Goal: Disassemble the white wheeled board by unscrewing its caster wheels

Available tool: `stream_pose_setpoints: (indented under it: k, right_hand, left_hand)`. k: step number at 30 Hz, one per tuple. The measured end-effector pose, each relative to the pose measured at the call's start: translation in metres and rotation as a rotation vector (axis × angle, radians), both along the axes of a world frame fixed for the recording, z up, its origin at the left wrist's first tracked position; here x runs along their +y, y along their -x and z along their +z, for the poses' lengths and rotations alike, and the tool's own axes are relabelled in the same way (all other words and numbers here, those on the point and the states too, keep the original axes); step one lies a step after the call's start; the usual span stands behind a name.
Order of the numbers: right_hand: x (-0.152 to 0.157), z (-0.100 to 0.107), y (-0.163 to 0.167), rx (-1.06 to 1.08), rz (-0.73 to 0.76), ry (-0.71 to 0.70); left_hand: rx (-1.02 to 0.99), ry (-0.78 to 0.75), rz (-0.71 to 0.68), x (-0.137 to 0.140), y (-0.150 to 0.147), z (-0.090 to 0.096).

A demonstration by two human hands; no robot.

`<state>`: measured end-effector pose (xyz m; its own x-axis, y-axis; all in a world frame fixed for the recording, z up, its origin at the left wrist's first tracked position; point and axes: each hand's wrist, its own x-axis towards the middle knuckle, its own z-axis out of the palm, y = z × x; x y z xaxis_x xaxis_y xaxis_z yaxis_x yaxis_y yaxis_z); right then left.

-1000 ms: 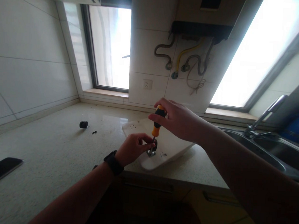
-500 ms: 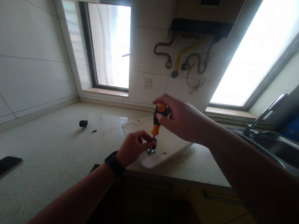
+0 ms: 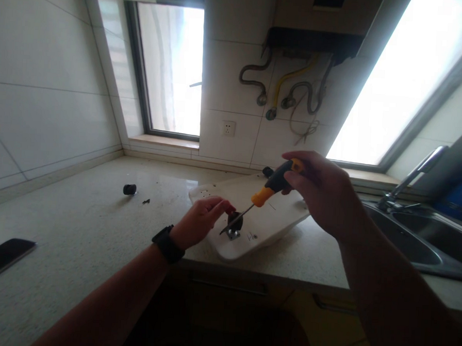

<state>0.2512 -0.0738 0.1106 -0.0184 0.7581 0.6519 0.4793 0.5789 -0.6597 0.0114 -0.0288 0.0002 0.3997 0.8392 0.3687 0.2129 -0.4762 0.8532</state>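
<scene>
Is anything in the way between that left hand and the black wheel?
Nothing visible blocks the left hand: its fingertips are at the black wheel's upper edge. The screwdriver in the right hand slants across the wheel in this view.

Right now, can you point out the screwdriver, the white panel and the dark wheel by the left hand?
Screwdriver (image 3: 263,197), head view: orange collar of handle.
White panel (image 3: 267,224), head view: bare upper surface.
Dark wheel (image 3: 235,222), head view: dark round side.

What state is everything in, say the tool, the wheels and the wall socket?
Screwdriver: slanted, gripped by the right hand
Near wheel: upright on the white panel, by the left hand
Far wheel: at panel's back edge
Loose wheel: lying on the countertop
Wall socket: nothing plugged in
</scene>
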Motion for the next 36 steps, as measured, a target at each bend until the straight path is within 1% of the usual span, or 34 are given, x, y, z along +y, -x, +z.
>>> stream_pose_setpoints:
  k: [3,5,8,10,13,17,20,24,29,32,36]
  right_hand:
    - [0.002,-0.023,-0.015,0.364,0.009,-0.026]
    - [0.003,-0.038,-0.020,0.566,0.019,-0.020]
    - [0.003,-0.057,-0.023,0.740,0.029,0.002]
    - [0.004,-0.067,-0.023,0.784,0.032,0.018]
    - [0.006,-0.081,-0.024,0.798,0.036,0.039]
    - [0.009,-0.097,-0.027,0.821,0.041,0.044]
    - [0.010,-0.106,-0.029,0.848,0.037,0.035]
    - [0.010,-0.112,-0.030,0.893,0.039,0.015]
    - [0.007,-0.114,-0.026,0.956,0.035,0.022]
    - [0.006,-0.117,-0.024,0.973,0.020,0.028]
    - [0.007,-0.126,-0.025,1.010,0.012,0.030]
  left_hand:
    - [0.097,0.074,-0.108,0.007,0.014,0.004]
    - [0.124,0.124,-0.164,0.009,0.022,0.007]
    - [0.115,0.207,-0.217,0.009,0.029,0.011]
    - [0.097,0.252,-0.234,0.007,0.032,0.014]
    - [0.096,0.280,-0.287,0.005,0.034,0.016]
    - [0.137,0.302,-0.363,0.007,0.038,0.014]
    - [0.125,0.325,-0.373,0.008,0.039,0.012]
    - [0.099,0.339,-0.372,0.006,0.038,0.015]
    - [0.154,0.282,-0.383,0.004,0.037,0.018]
    - [0.191,0.258,-0.376,0.005,0.036,0.016]
    - [0.200,0.266,-0.377,0.008,0.037,0.012]
